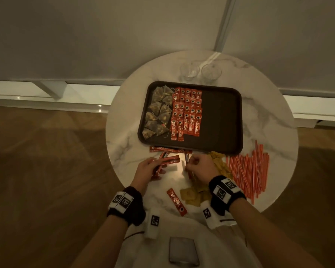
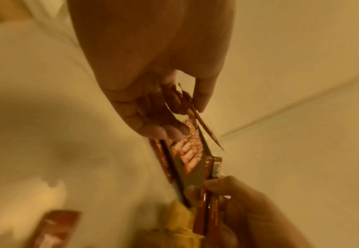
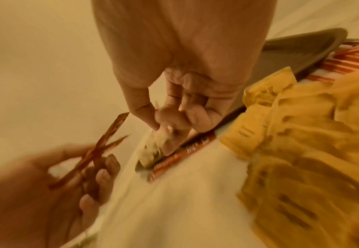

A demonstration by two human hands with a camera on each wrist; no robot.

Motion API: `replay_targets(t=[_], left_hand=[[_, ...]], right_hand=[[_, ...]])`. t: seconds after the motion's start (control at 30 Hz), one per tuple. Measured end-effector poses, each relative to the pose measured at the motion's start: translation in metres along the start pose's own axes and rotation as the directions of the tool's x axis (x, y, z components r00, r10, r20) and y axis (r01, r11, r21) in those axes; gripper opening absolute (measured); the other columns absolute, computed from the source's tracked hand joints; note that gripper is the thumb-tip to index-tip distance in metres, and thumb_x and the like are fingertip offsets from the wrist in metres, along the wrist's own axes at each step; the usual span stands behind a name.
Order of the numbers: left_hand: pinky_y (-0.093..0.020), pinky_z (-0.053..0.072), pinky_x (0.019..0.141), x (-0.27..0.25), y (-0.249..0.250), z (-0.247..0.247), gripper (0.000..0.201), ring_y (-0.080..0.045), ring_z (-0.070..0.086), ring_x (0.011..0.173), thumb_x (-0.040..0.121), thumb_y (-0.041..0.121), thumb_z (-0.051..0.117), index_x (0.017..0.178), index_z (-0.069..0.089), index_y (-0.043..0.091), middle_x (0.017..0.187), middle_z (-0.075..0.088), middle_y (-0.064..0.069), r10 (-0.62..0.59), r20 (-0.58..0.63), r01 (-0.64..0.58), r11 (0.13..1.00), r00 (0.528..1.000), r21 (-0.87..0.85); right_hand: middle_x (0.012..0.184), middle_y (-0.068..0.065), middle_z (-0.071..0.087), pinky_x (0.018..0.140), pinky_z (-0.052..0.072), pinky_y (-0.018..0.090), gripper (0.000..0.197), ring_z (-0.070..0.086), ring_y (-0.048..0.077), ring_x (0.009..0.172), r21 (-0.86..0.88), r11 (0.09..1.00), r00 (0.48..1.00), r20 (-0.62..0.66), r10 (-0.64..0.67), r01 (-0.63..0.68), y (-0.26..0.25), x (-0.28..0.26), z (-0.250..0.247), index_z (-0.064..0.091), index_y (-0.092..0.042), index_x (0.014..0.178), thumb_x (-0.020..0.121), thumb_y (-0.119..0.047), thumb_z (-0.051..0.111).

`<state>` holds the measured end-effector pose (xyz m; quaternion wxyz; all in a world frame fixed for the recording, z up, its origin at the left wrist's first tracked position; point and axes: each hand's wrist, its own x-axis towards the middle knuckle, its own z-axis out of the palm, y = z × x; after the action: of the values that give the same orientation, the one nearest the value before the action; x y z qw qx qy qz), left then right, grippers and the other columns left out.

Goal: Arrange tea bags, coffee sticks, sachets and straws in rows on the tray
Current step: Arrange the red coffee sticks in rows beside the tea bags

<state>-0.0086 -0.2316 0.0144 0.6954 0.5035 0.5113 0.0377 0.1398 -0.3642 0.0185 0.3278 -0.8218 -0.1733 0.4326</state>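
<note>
A dark tray [image 1: 220, 117] on the round marble table [image 1: 269, 113] carries pyramid tea bags [image 1: 159, 111] in its left column and rows of red coffee sticks [image 1: 187, 113] beside them. In front of the tray, my left hand [image 1: 149, 168] grips a few red coffee sticks [image 1: 167, 161] [image 2: 190, 147]. My right hand [image 1: 198, 167] pinches another coffee stick [image 1: 187, 158] [image 3: 182, 151] lying on the table. More sticks [image 1: 168, 149] lie along the tray's near edge, and one [image 1: 176, 201] lies nearer me. Yellow sachets [image 1: 199, 192] [image 3: 312, 142] sit under and beside my right wrist. Orange straws [image 1: 248, 169] are piled at the right.
Two clear glasses [image 1: 200, 71] stand behind the tray. The tray's right half is bare. A phone [image 1: 183, 251] lies on my lap below the table edge. A wall and skirting run behind the table, with wooden floor at the left.
</note>
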Motion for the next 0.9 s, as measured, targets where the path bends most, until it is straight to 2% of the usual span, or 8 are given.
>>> replay_targets(t=[0.07,0.2,0.37,0.5,0.63,0.73,0.83,0.9], left_hand=[[-0.027,0.054,0.058,-0.007,0.009,0.008,0.016,-0.018,0.069,0.075,0.096,0.023,0.055,0.1,0.065,0.011,0.092,0.073,-0.009,-0.003,0.031,0.008,0.983,1.0,-0.184],[-0.027,0.053,0.054,-0.012,0.028,0.027,0.017,-0.018,0.069,0.071,0.097,0.023,0.053,0.104,0.061,0.009,0.09,0.073,-0.008,0.038,0.088,-0.004,0.935,0.995,-0.356],[-0.032,0.05,0.076,-0.008,0.043,0.034,0.01,-0.015,0.064,0.086,0.095,0.022,0.055,0.096,0.06,0.013,0.092,0.069,-0.007,0.103,0.128,-0.037,0.898,0.986,-0.438],[-0.034,0.052,0.081,-0.006,0.046,0.037,0.023,-0.02,0.065,0.099,0.094,0.025,0.058,0.109,0.063,0.009,0.108,0.069,-0.012,0.112,0.232,-0.036,0.95,0.966,-0.311],[-0.03,0.057,0.074,-0.009,0.048,0.042,0.026,-0.022,0.071,0.091,0.091,0.022,0.063,0.11,0.065,0.005,0.102,0.073,-0.013,0.061,0.288,-0.021,0.99,0.956,-0.143],[-0.03,0.059,0.075,-0.01,0.047,0.042,0.027,-0.024,0.072,0.093,0.092,0.016,0.062,0.113,0.064,0.0,0.103,0.073,-0.015,0.066,0.277,-0.014,0.982,0.958,-0.186],[-0.028,0.059,0.073,-0.011,0.043,0.042,0.026,-0.025,0.072,0.095,0.093,0.015,0.06,0.113,0.063,-0.001,0.105,0.073,-0.017,0.077,0.235,-0.007,0.958,0.969,-0.286],[-0.028,0.059,0.071,-0.011,0.039,0.043,0.024,-0.025,0.072,0.093,0.093,0.013,0.059,0.111,0.064,-0.001,0.105,0.072,-0.018,0.057,0.213,0.023,0.933,0.975,-0.358]], right_hand=[[0.074,0.006,0.069,0.07,0.057,0.043,0.017,0.068,0.023,0.07,0.156,0.986,0.998,-0.033,-0.048,0.052,-0.011,-0.01,-0.015,0.057,-0.011,0.074,0.082,-0.003,0.07],[0.078,0.0,0.065,0.062,0.053,0.025,0.019,0.059,0.007,0.067,0.096,0.975,0.977,-0.098,-0.191,0.2,-0.025,-0.021,-0.035,0.064,-0.01,0.08,0.076,-0.015,0.081],[0.089,0.003,0.07,0.077,0.058,0.043,0.013,0.066,0.02,0.082,0.063,0.969,0.962,-0.154,-0.226,0.237,-0.029,-0.024,-0.044,0.07,-0.018,0.085,0.077,-0.015,0.08],[0.097,0.0,0.068,0.072,0.06,0.037,0.015,0.068,0.022,0.081,0.042,0.967,0.968,-0.006,-0.252,0.252,-0.031,-0.031,-0.045,0.073,-0.02,0.092,0.081,-0.01,0.075],[0.096,-0.006,0.069,0.083,0.055,0.027,0.029,0.065,0.007,0.09,0.076,0.954,0.957,-0.001,-0.289,0.289,-0.03,-0.035,-0.045,0.069,-0.023,0.103,0.079,-0.007,0.075],[0.097,-0.004,0.07,0.08,0.056,0.023,0.038,0.068,0.006,0.091,0.222,0.938,0.963,-0.066,-0.26,0.268,-0.027,-0.035,-0.048,0.064,-0.02,0.112,0.079,-0.004,0.075],[0.091,0.001,0.072,0.07,0.057,0.022,0.025,0.07,0.008,0.078,0.314,0.932,0.977,-0.162,-0.138,0.184,-0.022,-0.028,-0.049,0.066,-0.017,0.104,0.081,-0.013,0.076],[0.083,0.004,0.073,0.07,0.056,0.023,0.015,0.068,0.012,0.07,0.381,0.921,0.996,-0.078,-0.05,0.076,-0.018,-0.024,-0.051,0.069,-0.01,0.096,0.084,-0.019,0.074]])
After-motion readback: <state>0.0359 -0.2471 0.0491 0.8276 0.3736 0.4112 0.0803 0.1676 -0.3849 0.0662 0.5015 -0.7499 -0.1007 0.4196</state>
